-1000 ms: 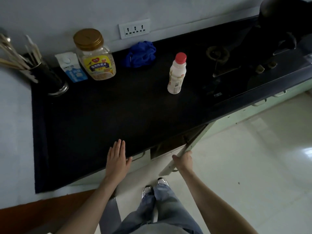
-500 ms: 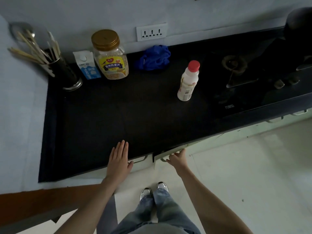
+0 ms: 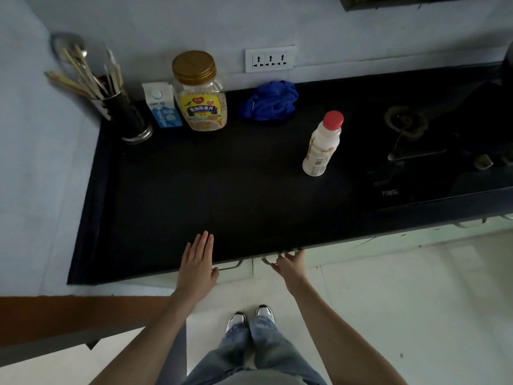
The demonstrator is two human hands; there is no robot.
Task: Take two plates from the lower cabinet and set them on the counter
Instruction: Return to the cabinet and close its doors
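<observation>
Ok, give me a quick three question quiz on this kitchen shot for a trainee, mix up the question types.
1. True or false: two plates already sit on the counter.
2. Multiple choice: the left hand is A) gripping the jar, B) lying flat on the counter's front edge, C) holding a plate.
3. Fill in: the drink bottle has a ___ cap.

Key:
1. False, no plates show.
2. B.
3. Red.

The right hand reaches the cabinet door just under the counter's edge; whether its fingers grip a handle cannot be told.
</observation>
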